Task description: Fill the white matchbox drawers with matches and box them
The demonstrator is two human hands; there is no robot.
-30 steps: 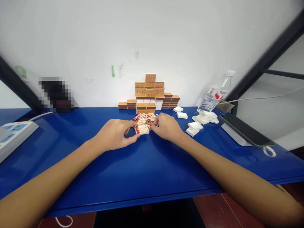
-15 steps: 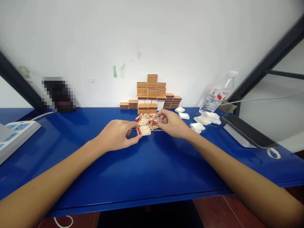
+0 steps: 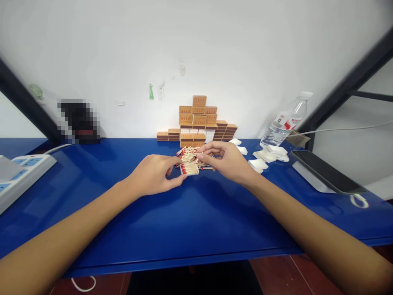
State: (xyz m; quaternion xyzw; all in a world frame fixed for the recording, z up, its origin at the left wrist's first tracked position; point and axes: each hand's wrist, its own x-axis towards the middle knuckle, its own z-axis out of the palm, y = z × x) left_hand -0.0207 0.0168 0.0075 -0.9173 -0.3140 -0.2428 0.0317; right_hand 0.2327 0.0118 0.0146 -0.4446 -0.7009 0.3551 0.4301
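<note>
My left hand [image 3: 153, 174] grips the left end of a small white matchbox tray [image 3: 193, 173] between thumb and fingers. Inside the tray lies a row of red-tipped matches, heads toward that hand. Just behind it is a loose pile of matches [image 3: 188, 153] on the blue table [image 3: 184, 221]. My right hand [image 3: 229, 162] is over the right side of the pile, thumb and forefinger pinched on matches near the tray; how many is too small to tell. Its other fingers are curled and partly hide the pile.
Stacked matchboxes [image 3: 199, 119] stand against the wall behind the pile. White empty trays [image 3: 266, 155] lie to the right, near a water bottle [image 3: 285, 121] and a phone [image 3: 327, 171] resting on a white block. A power strip [image 3: 33, 172] sits at the left.
My right hand has lifted slightly from the pile, its thumb now pointing left toward the tray. My left hand keeps its hold on the tray. The view has shifted slightly.
</note>
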